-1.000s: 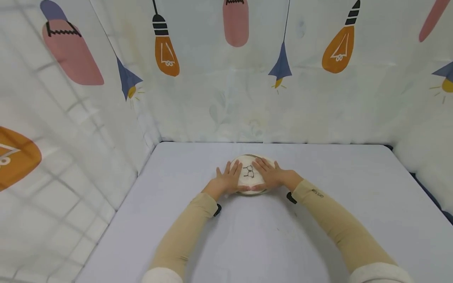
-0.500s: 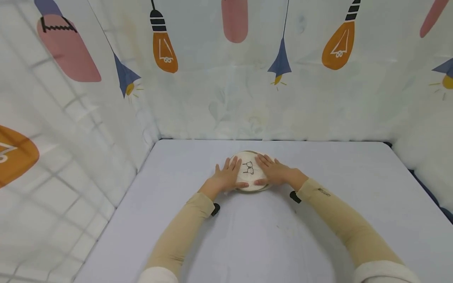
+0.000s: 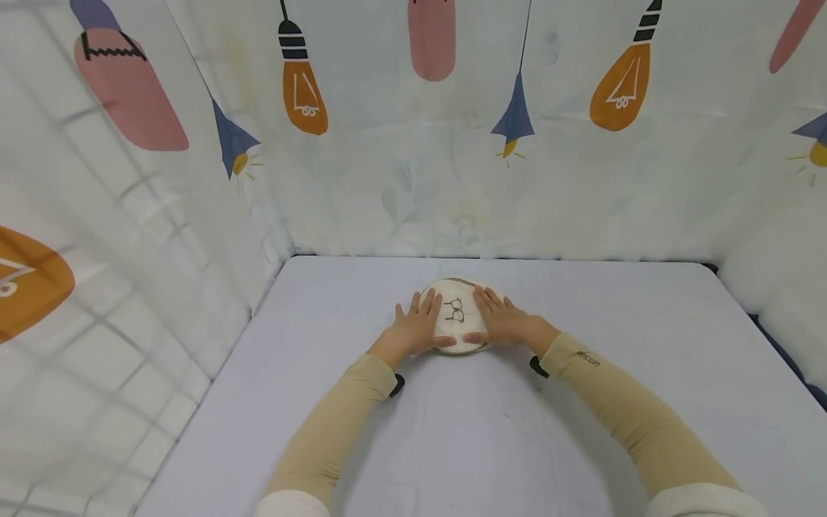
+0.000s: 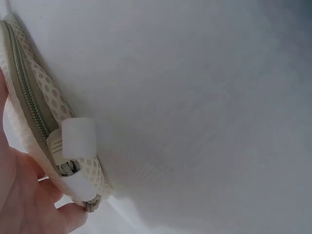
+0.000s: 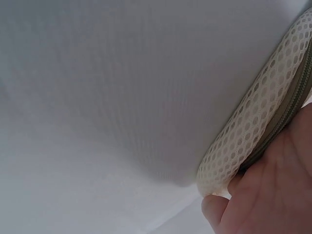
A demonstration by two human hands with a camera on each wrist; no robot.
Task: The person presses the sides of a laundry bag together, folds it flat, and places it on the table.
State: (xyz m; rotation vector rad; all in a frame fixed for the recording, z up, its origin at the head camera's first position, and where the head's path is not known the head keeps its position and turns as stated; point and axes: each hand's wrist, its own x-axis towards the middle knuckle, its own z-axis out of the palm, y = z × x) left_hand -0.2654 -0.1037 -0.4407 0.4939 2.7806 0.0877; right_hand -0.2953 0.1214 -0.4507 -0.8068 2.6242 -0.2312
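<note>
A round cream mesh zip bag (image 3: 455, 327) with a dark line drawing on top lies flat near the table's far side. My left hand (image 3: 415, 330) rests on its left part with straight, spread fingers. On its right part lies my right hand (image 3: 507, 323), fingers also straight, the thumbs pointing toward each other with a gap between. In the left wrist view the bag's side shows a zipper (image 4: 29, 87) and a white tab (image 4: 79, 137) beside a metal piece. The right wrist view shows the honeycomb mesh wall (image 5: 251, 119) and zipper edge by my palm (image 5: 280, 190).
The bag lies on a white-covered table (image 3: 465, 431). A pale curtain (image 3: 413, 179) printed with lamps and bulbs hangs behind it, and a similar one (image 3: 129, 251) runs along the left side. Dark wristbands (image 3: 397, 385) show beneath the wrists.
My right hand has slid slightly to the right on the bag, so the thumbs are farther apart and more of the drawing shows. The left hand is nearly still.
</note>
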